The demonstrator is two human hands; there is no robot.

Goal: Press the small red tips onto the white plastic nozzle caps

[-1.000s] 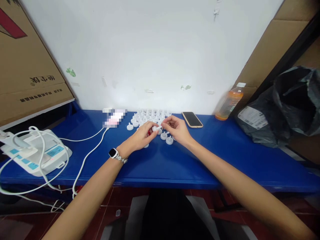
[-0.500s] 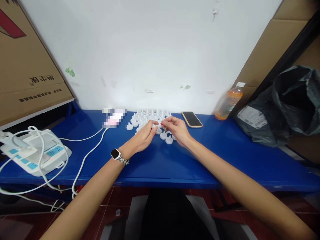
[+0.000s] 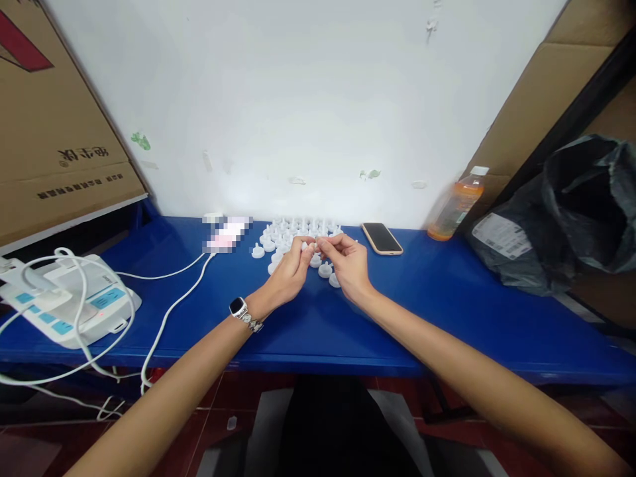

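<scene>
My left hand (image 3: 289, 271) and my right hand (image 3: 348, 262) meet fingertip to fingertip over the blue table (image 3: 437, 311). Both pinch a small white plastic piece (image 3: 310, 246) between them; its shape is mostly hidden by my fingers. Behind and under my hands stand several small white caps with pegs (image 3: 293, 232), set in rows near the wall. A few loose caps (image 3: 325, 270) lie just in front of my right hand. A watch (image 3: 239, 307) is on my left wrist.
A phone (image 3: 381, 238) lies right of the caps, and an orange drink bottle (image 3: 456, 203) stands further right. A dark plastic bag (image 3: 561, 212) fills the right end. A white power strip (image 3: 64, 305) with cables sits at left, beside a cardboard box (image 3: 50, 132).
Both hands have shifted slightly toward the wall and closer together. The red bit seen in my left hand a second ago is out of sight.
</scene>
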